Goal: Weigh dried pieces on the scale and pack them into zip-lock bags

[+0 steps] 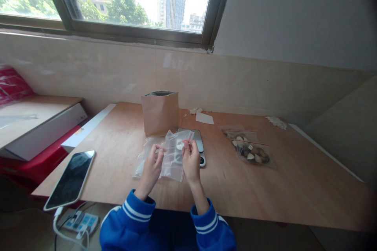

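A clear zip bag (173,160) with a red seal line spans the space between my two hands. My right hand (191,160) is closed in a pinch on its edge near the seal. Thumb and fingers of my left hand (153,166) are pinched together at the bag's other side. Beside the right fingertips a small white patch shows; whether it is a label or a loose piece I cannot tell. More clear bags (143,160) lie under and left of the left hand. Behind the right hand sits a small kitchen scale (198,137), partly covered by the held bag.
An upright brown paper pouch (160,115), its top open, stands behind the bags. Filled zip bags (253,153) with dark and pale pieces lie to the right. A white card (204,118) is at the back. A cabled phone (70,180) overhangs the left front edge.
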### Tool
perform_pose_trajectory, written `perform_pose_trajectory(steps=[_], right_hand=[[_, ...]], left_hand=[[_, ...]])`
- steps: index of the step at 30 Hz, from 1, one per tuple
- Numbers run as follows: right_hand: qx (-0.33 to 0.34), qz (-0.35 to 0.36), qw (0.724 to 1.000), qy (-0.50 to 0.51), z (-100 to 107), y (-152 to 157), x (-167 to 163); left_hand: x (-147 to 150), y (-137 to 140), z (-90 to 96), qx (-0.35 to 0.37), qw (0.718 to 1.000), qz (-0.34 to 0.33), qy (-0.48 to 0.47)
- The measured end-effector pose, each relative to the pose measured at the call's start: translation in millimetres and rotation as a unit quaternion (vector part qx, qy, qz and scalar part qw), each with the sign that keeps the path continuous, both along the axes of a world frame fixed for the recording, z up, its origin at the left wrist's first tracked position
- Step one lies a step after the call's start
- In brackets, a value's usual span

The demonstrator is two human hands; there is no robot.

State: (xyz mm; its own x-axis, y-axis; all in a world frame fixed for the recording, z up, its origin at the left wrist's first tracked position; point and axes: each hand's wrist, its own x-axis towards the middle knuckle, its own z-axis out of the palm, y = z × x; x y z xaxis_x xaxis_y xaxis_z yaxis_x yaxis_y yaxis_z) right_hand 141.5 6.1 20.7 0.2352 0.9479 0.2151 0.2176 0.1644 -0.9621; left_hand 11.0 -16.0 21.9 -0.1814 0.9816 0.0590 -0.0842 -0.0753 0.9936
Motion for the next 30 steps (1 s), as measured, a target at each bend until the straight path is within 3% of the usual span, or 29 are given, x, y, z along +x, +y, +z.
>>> perform_pose_trajectory(steps=[4,6,8,10,13,14,16,19,22,24,27,30], right_hand=[[0.029,-0.011,0.998,-0.057,-12.9,4.5,21.5],[0.065,-0.073,0.985,-0.14,-24.0,10.1,53.0],[0.085,-0.161,0.953,-0.24,-37.1,17.5,96.3],[0.071,-0.255,0.905,-0.332,-51.0,25.7,143.5],[0.024,-0.328,0.843,-0.426,-71.6,36.8,203.3],[0.011,-0.335,0.828,-0.449,-77.8,39.8,217.8],[-0.009,-0.345,0.805,-0.482,-88.5,44.5,238.1],[-0.013,-0.35,0.784,-0.513,-97.7,47.9,251.5],[-0.016,-0.337,0.784,-0.521,-96.8,47.3,255.3],[-0.014,-0.331,0.799,-0.502,-90.4,44.0,256.0],[0.018,-0.322,0.846,-0.424,-71.5,30.0,250.6],[0.047,-0.379,0.88,-0.281,-44.7,1.0,227.4]], left_hand=[[-21.7,2.5,-5.0,-0.022,0.999,0.043,0.008],[-41.9,5.7,-10.7,-0.033,0.994,0.07,0.073],[-60.5,8.9,-17.1,-0.034,0.981,0.077,0.177],[-70.3,11.1,-21.6,-0.017,0.944,0.114,0.31],[-64.2,12.8,-22.9,0.056,0.855,0.211,0.47],[-58.6,13.6,-23.3,0.083,0.834,0.211,0.503],[-46.7,17.2,-27.8,0.114,0.812,0.146,0.553],[-35.3,27.2,-47.6,0.078,0.793,0.035,0.603],[-35.2,37.7,-71.9,0.021,0.78,-0.027,0.625],[-39.0,42.2,-81.9,0.01,0.777,-0.048,0.627],[-45.4,45.0,-85.7,0.015,0.785,-0.059,0.617],[-46.1,41.2,-78.1,0.044,0.809,-0.057,0.584]])
